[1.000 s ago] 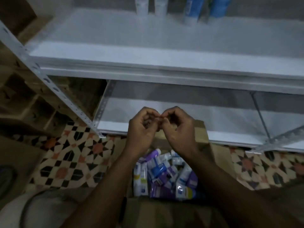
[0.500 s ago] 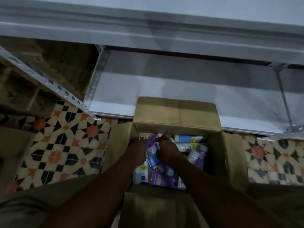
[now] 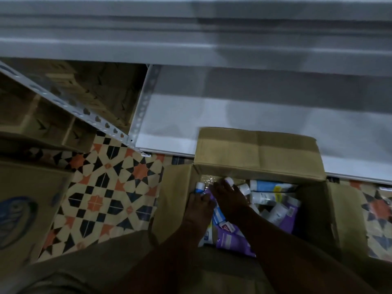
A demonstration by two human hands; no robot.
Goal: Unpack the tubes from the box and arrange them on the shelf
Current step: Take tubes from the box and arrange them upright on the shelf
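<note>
Two hands are down inside the open cardboard box [image 3: 258, 149], side by side and nearly touching. The left hand [image 3: 198, 211] sits at the box's left inner wall, its fingertips against a blue tube with a white cap [image 3: 200, 186]. The right hand [image 3: 230, 201] lies just to its right, fingers reaching forward over the pile, with a second white cap [image 3: 229, 180] showing at the fingertips. The view is dim and blurred, so I cannot tell for either hand whether it grips a tube or merely rests on it.

Contents: loose tubes [image 3: 273, 213] are heaped unsorted in the box, white, blue and purple, mostly lying flat. One pale blue tube [image 3: 266, 186] lies crosswise along the far wall. The printing is not legible.

The box stands on the patterned tile floor [image 3: 106, 187]. Its far flap stands up against the front edge of the lower shelf [image 3: 233, 115], and its side flaps are folded outward.

Surroundings:
- An upper shelf [image 3: 191, 39] spans the top of the view.
- A slotted metal upright [image 3: 84, 111] runs diagonally at left.
- Wooden compartments [image 3: 42, 115] sit behind the upright.
- A second carton with a blue print [image 3: 21, 209] sits at the far left on the floor.
</note>
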